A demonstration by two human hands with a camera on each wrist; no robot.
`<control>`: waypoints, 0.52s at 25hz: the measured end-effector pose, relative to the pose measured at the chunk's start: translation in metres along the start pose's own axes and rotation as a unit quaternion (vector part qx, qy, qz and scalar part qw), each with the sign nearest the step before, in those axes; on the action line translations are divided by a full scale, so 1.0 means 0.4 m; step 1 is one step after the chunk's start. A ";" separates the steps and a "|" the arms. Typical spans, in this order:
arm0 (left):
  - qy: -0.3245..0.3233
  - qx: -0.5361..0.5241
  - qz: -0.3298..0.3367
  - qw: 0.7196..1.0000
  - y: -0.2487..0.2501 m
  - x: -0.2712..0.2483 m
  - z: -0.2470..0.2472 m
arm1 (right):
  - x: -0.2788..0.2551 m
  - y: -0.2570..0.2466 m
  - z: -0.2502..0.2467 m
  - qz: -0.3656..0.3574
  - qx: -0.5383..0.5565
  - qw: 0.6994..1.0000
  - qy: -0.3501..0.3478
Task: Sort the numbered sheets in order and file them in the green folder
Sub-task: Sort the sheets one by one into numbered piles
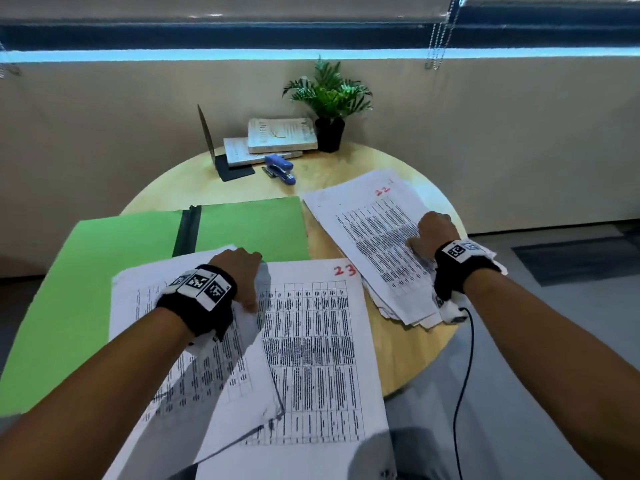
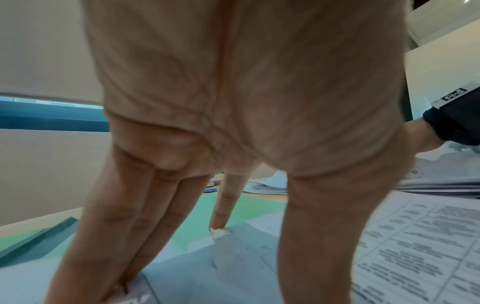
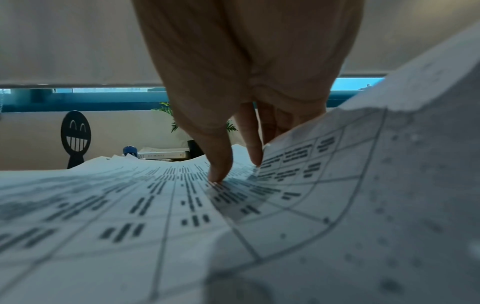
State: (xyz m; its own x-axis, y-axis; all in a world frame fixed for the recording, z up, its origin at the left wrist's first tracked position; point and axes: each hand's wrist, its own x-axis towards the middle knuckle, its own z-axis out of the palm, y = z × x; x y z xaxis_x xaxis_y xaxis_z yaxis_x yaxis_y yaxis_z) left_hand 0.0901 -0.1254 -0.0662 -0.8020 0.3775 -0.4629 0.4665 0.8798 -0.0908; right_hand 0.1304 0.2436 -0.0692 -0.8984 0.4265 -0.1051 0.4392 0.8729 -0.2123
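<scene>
The green folder [image 1: 249, 226] lies open on the left of the round table. A printed sheet numbered 23 [image 1: 311, 341] lies in front of me, and a second sheet [image 1: 194, 358] overlaps its left side. My left hand [image 1: 242, 268] rests on that second sheet; its straight fingers [image 2: 221, 216] press on the sheet's top edge. At the right is a loose stack of sheets topped by number 22 [image 1: 374, 233]. My right hand [image 1: 433, 233] holds that top sheet, thumb [image 3: 221, 170] on its face, while its right side [image 3: 363, 164] curls up over the other fingers.
At the back of the wooden table [image 1: 398, 348] stand a blue stapler [image 1: 280, 168], two stacked books [image 1: 277, 136], a potted plant [image 1: 329, 105] and a black stand [image 1: 221, 161]. A black cable [image 1: 464, 375] hangs from my right wrist past the table's edge.
</scene>
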 end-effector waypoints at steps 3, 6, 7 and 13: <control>0.003 0.003 0.001 1.000 -0.002 0.002 0.012 | 0.013 0.012 -0.003 0.011 -0.003 1.000 0.005; 0.004 -0.003 -0.002 1.000 -0.005 0.004 0.016 | 0.032 0.020 -0.014 0.008 -0.014 1.000 0.004; 0.007 -0.003 -0.002 1.000 -0.003 0.004 0.016 | 0.034 0.022 -0.018 0.005 -0.025 1.000 0.003; 0.016 -0.010 -0.002 1.000 -0.003 -0.004 0.018 | 0.012 -0.004 -0.023 0.009 -0.122 0.992 0.007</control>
State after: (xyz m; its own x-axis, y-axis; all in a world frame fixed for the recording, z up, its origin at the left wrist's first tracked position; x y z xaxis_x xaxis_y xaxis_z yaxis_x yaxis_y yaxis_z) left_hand 0.0936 -0.1291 -0.0715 -0.8151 0.3835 -0.4341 0.4568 0.8864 -0.0746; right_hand 0.1257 0.2465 -0.0604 -0.8907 0.4449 -0.0929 0.4440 0.8955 0.0319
